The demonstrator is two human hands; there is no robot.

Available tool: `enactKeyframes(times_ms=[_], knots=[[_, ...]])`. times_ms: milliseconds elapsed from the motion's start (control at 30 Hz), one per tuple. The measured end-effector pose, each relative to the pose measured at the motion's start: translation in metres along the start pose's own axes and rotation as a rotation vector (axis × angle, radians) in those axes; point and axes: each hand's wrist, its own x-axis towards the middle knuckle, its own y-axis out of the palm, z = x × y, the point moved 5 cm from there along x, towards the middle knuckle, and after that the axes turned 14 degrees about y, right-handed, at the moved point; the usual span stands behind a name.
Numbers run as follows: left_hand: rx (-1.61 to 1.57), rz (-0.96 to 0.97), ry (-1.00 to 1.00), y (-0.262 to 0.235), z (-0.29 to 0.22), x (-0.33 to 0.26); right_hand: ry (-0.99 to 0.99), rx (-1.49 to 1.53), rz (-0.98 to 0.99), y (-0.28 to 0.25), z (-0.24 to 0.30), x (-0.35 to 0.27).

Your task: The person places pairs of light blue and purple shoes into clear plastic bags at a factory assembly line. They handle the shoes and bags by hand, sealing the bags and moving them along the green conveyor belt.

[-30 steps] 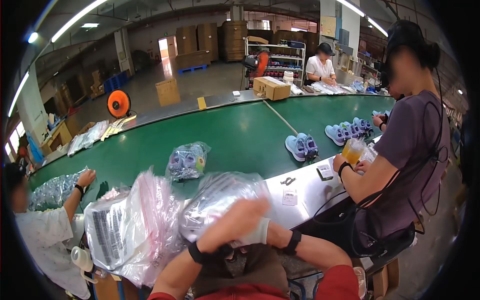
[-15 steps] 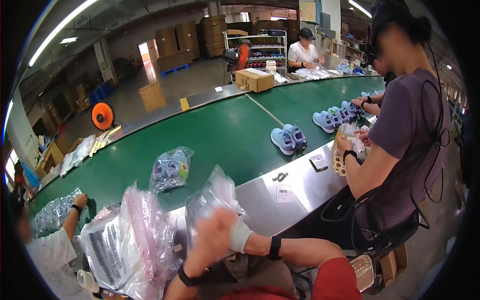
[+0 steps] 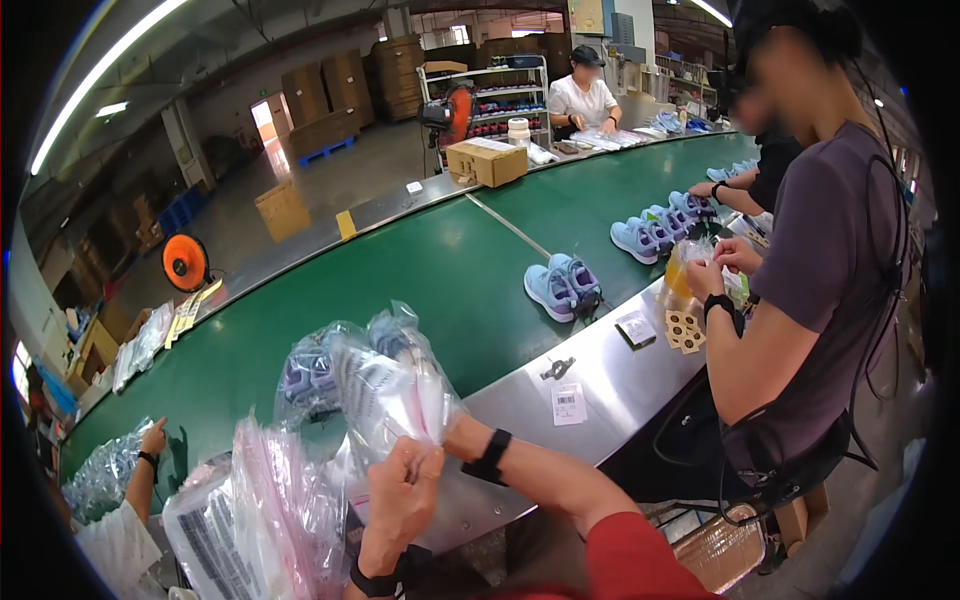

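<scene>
A clear plastic bag (image 3: 375, 385) with printing on it and a pink strip along its edge is in front of me. Shoes (image 3: 392, 335) in light blue and grey show through its far end. My left hand (image 3: 402, 490) is closed, pinching the near edge of this bag. My right hand (image 3: 463, 437) reaches to the bag from the right; plastic and glare hide its fingers, and I cannot tell what it grips. Just left of the bag lies another bagged pair of blue shoes (image 3: 303, 375), partly covered. A stack of clear bags (image 3: 270, 500) is beside my left forearm.
A green conveyor belt (image 3: 450, 240) runs past the steel table edge (image 3: 520, 440). An unbagged pair of blue shoes (image 3: 562, 288) stands on it, with more shoes (image 3: 660, 230) farther right. Co-workers sit left and right; the right one (image 3: 820, 250) handles small packets. A label card (image 3: 568, 404) lies nearby.
Both hands and the bag have moved forward, toward the bagged shoes on the belt. Shoes now show in the bag's far end. The left co-worker's hand has lifted slightly, a finger extended.
</scene>
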Motion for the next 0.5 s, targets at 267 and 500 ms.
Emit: enactKeyframes(times_ms=[267,500], knots=[[-0.129,-0.315,-0.103,-0.015,0.061,-0.022,0.09,-0.509,-0.182,0.049,-0.022,0.086],[-0.484,-0.628,-0.309,-0.038,0.092,-0.038,0.422,0.432,0.318,0.018,-0.052,-0.018]])
